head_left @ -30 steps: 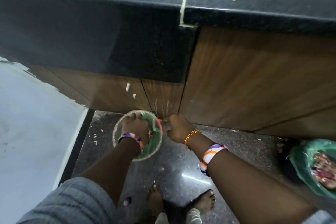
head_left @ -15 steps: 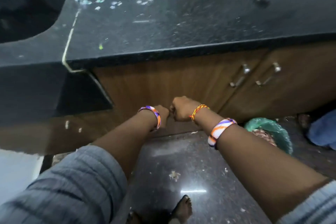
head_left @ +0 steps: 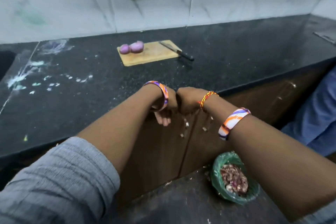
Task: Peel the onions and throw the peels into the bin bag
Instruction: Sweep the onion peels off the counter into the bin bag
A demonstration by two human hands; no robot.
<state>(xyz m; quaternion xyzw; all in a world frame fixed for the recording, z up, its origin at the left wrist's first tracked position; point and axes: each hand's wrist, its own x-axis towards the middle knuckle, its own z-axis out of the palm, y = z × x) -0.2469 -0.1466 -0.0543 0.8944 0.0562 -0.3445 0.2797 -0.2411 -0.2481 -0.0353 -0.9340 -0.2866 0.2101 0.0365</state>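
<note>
The long black speckled stone counter (head_left: 227,56) is our landmark. Below its front edge, on the dark floor, sits one green plastic bin bag (head_left: 218,167), mouth open and heaped with reddish peels, likely parked there so scraps drop straight in. Up on the counter, toward the wall, lies one pale wooden chopping board (head_left: 154,54); two peeled purple onions (head_left: 131,48) rest on its left end, looking finished. One black-handled knife (head_left: 177,51) lies across its right edge. At the counter's front edge, left hand (head_left: 163,112) and right hand (head_left: 187,101) meet, fingers pointing down; grasping anything? Cannot tell.
</note>
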